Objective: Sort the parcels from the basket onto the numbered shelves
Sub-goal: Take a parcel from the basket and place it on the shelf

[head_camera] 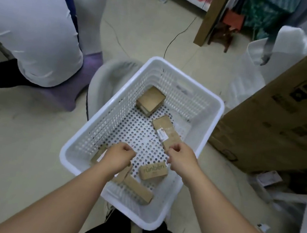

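A white perforated basket [211, 107] stands on the floor in front of me with several brown cardboard parcels in it. My left hand [120, 156] reaches down at the near left, fingers curled over a flat parcel [97, 155] that leans on the basket's left wall. My right hand [181, 158] has its fingers curled at the near end of a long labelled parcel [165, 131]; whether it grips it is hidden. Between my hands lies a small printed parcel [153, 171]. Another parcel [138, 191] lies near the front wall and a square one [151, 100] at the far end.
A person in a white shirt [27, 23] crouches on a purple stool [86, 78] at the left. A big cardboard box [287, 120] stands close on the right of the basket, with white foam wrap [290, 51] behind it. A black cable [178, 34] crosses the floor beyond.
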